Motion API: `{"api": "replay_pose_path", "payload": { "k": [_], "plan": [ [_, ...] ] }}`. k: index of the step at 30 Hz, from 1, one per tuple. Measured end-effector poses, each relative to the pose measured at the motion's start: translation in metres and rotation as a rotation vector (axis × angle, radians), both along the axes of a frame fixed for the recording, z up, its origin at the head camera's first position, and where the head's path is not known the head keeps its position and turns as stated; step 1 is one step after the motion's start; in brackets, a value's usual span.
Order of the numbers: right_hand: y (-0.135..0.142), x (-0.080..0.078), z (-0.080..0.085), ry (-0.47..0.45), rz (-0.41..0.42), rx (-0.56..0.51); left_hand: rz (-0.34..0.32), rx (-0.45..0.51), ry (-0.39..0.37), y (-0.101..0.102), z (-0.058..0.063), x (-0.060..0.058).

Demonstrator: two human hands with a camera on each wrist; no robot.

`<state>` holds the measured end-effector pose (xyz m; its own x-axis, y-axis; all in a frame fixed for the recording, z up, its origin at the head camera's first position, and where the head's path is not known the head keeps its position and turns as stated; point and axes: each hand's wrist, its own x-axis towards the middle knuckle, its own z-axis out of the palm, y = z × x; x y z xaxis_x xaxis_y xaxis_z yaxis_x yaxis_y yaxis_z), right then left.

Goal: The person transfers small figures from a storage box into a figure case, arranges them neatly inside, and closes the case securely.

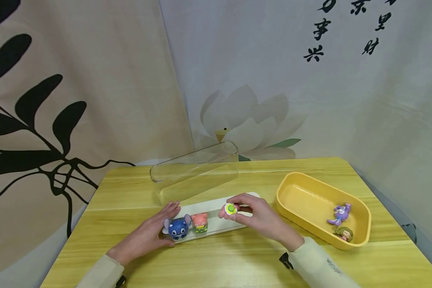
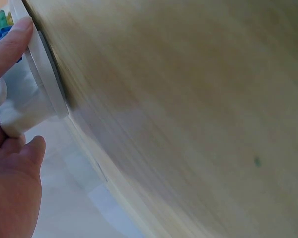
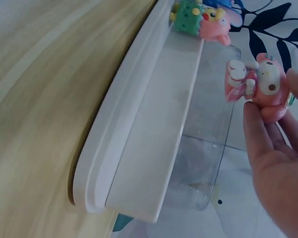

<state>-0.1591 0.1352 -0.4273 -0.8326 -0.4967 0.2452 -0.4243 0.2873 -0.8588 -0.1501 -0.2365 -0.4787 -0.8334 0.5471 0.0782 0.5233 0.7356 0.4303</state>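
Observation:
A long white stepped display base point(image 1: 219, 214) lies on the table, with a blue big-eared figurine point(image 1: 178, 228) and a pink pig-like figurine point(image 1: 200, 222) in green at its left part. My left hand point(image 1: 149, 234) grips the base's left end, thumb at the front edge and fingers toward the back. Above the right part of the base, my right hand point(image 1: 261, 218) pinches a small pink figurine point(image 3: 265, 87) between thumb and fingers. That figurine has a white face and is tipped sideways in the right wrist view; a yellow-green and white round patch on it shows in the head view.
Behind the base stands a clear plastic cover point(image 1: 198, 170). At the right, a yellow tray point(image 1: 291, 196) contains a purple figurine point(image 1: 340, 214) and an olive-haired figurine point(image 1: 343, 233). A printed curtain point(image 1: 252, 60) hangs behind the table.

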Motion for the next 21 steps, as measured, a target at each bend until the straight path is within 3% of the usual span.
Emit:
{"api": "replay_pose_path", "payload": {
  "k": [11,21],
  "plan": [
    [-0.024,-0.006,-0.016,0.040,0.023,0.079,-0.002,0.006,0.014,-0.001,0.000,0.000],
    [-0.031,-0.006,-0.027,0.153,-0.005,0.226,0.011,0.003,-0.020,0.001,0.001,0.000]
  ]
}}
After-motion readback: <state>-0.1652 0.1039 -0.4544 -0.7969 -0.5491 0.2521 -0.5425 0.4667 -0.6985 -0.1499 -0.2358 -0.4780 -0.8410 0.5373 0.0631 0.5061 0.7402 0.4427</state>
